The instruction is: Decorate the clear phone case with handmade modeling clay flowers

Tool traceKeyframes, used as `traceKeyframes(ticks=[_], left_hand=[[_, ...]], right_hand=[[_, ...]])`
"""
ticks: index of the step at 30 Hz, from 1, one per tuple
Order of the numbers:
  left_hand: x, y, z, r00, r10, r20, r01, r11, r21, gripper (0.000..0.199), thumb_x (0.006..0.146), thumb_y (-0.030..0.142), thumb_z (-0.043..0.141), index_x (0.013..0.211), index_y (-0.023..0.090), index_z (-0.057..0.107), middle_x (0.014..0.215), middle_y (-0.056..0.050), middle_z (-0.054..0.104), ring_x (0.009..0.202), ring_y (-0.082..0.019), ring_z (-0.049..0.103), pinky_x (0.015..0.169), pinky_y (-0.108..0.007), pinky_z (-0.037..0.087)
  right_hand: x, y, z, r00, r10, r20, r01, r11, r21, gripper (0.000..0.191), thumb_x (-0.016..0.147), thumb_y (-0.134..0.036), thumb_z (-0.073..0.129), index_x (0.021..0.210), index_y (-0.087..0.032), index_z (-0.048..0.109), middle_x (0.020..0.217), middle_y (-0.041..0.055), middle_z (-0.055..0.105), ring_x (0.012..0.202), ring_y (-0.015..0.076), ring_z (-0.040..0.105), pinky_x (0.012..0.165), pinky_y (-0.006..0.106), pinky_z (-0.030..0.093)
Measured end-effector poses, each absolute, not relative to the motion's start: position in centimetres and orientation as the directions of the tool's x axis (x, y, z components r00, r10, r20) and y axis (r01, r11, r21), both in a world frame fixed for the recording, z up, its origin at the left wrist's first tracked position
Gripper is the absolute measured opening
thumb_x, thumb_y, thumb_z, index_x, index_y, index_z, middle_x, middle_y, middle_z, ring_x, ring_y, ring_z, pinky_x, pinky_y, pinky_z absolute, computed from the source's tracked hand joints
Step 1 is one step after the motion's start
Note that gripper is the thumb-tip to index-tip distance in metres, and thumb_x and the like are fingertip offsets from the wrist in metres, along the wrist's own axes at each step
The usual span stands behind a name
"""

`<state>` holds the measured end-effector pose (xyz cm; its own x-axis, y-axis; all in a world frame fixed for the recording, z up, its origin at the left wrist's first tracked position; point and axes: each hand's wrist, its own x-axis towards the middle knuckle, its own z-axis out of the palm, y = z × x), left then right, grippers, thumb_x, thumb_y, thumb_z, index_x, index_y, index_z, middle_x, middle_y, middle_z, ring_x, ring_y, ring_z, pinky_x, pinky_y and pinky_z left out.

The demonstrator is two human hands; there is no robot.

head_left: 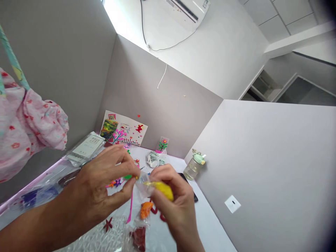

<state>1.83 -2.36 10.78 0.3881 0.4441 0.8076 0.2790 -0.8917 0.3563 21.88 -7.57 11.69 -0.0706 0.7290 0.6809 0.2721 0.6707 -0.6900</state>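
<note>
My right hand [176, 199] is closed round a small clear bag of yellow modelling clay [165, 190]. The bag's crumpled mouth [144, 185] points toward my left hand [105, 178]. Between the thumb and forefinger of that hand is a tiny bit of yellow clay [137, 177], close beside the bag. Below my hands lie a bagged orange lump of clay [146, 210], a bagged dark red lump [139, 238] and a pink plastic tool [130, 211]. A dark red star shape [107, 224] rests on a clear textured sheet [97, 238].
A bottle with a green lid [194, 166] stands by the right partition, with a dark phone-like object [195, 196] near it. Decorated cards [124, 129] lean at the back. Clear packets [88, 147] line the left edge. Pink flowered cloth [34, 122] hangs at left.
</note>
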Motion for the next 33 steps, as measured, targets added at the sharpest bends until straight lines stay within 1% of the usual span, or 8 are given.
traceKeyframes(ticks=[3,5,12,17,20,25,29,33], left_hand=[[1.0,-2.3,11.5,0.374,0.601,0.706,0.201,-0.796,0.571,0.016,0.102,0.030,0.056,0.095,0.031,0.071,0.094,0.006,0.071,0.091,-0.015,0.067,0.081,-0.024,0.050],[0.8,-1.9,11.6,0.375,0.689,0.620,0.161,-0.707,0.689,0.015,0.099,0.036,0.061,0.096,0.033,0.075,0.097,0.006,0.075,0.093,-0.016,0.069,0.083,-0.023,0.052],[1.4,1.0,9.7,0.480,0.797,0.367,0.070,-0.452,0.889,0.022,0.095,0.040,0.058,0.089,0.027,0.075,0.077,0.002,0.068,0.069,-0.015,0.065,0.059,-0.023,0.048],[1.4,2.6,7.2,0.565,0.787,0.247,-0.015,-0.290,0.957,0.020,0.093,0.039,0.062,0.084,0.023,0.069,0.060,0.006,0.054,0.055,-0.011,0.057,0.058,-0.021,0.050],[1.2,2.9,5.3,0.566,0.810,0.152,-0.054,-0.148,0.988,0.019,0.091,0.042,0.070,0.086,0.024,0.072,0.070,0.004,0.060,0.059,-0.011,0.060,0.064,-0.024,0.059],[0.5,2.6,1.3,0.474,0.880,0.033,-0.149,0.043,0.988,0.026,0.082,0.050,0.084,0.091,0.026,0.082,0.084,-0.001,0.070,0.078,-0.019,0.071,0.083,-0.036,0.069],[-0.1,2.3,-1.9,0.362,0.929,-0.076,-0.209,0.160,0.965,0.032,0.077,0.050,0.090,0.098,0.026,0.086,0.107,-0.005,0.081,0.095,-0.026,0.078,0.099,-0.039,0.066],[-0.4,2.1,-3.7,0.323,0.939,-0.119,-0.240,0.203,0.949,0.037,0.076,0.051,0.090,0.101,0.024,0.087,0.120,-0.009,0.082,0.106,-0.031,0.078,0.104,-0.040,0.063]], right_hand=[[23.5,-7.3,11.6,-0.018,0.884,0.467,-0.059,0.465,-0.883,0.011,0.087,-0.027,0.082,0.088,-0.023,0.072,0.091,-0.0008,0.068,0.067,0.0117,0.065,0.064,0.024,0.053],[24.7,-7.2,10.9,0.003,0.926,0.378,-0.113,0.376,-0.920,0.017,0.086,-0.034,0.084,0.089,-0.022,0.072,0.090,-0.0011,0.068,0.065,0.0110,0.064,0.065,0.024,0.053],[29.3,-7.0,5.1,0.094,0.979,0.183,0.021,0.181,-0.983,0.029,0.084,-0.042,0.086,0.092,-0.020,0.070,0.077,0.0000,0.070,0.068,0.0138,0.062,0.070,0.025,0.050],[32.7,-7.0,2.9,0.222,0.970,0.103,-0.006,0.107,-0.994,0.040,0.079,-0.051,0.088,0.090,-0.019,0.067,0.072,-0.0011,0.067,0.068,0.0143,0.059,0.070,0.026,0.049],[34.4,-7.0,3.3,0.281,0.953,0.116,0.100,0.092,-0.991,0.042,0.077,-0.051,0.088,0.093,-0.018,0.069,0.074,0.0000,0.068,0.071,0.0169,0.062,0.075,0.031,0.053],[36.0,-6.6,3.1,0.417,0.879,0.229,0.399,0.049,-0.916,0.035,0.084,-0.049,0.075,0.099,-0.018,0.069,0.084,0.0041,0.073,0.078,0.0227,0.070,0.078,0.037,0.057],[36.6,-5.9,1.8,0.412,0.864,0.289,0.746,-0.137,-0.652,0.036,0.090,-0.051,0.059,0.101,-0.018,0.072,0.093,0.0092,0.076,0.086,0.0284,0.072,0.077,0.038,0.055],[37.1,-5.6,0.3,0.475,0.841,0.259,0.816,-0.310,-0.488,0.036,0.093,-0.041,0.055,0.119,-0.020,0.071,0.103,0.0131,0.076,0.099,0.0339,0.071,0.083,0.042,0.049]])
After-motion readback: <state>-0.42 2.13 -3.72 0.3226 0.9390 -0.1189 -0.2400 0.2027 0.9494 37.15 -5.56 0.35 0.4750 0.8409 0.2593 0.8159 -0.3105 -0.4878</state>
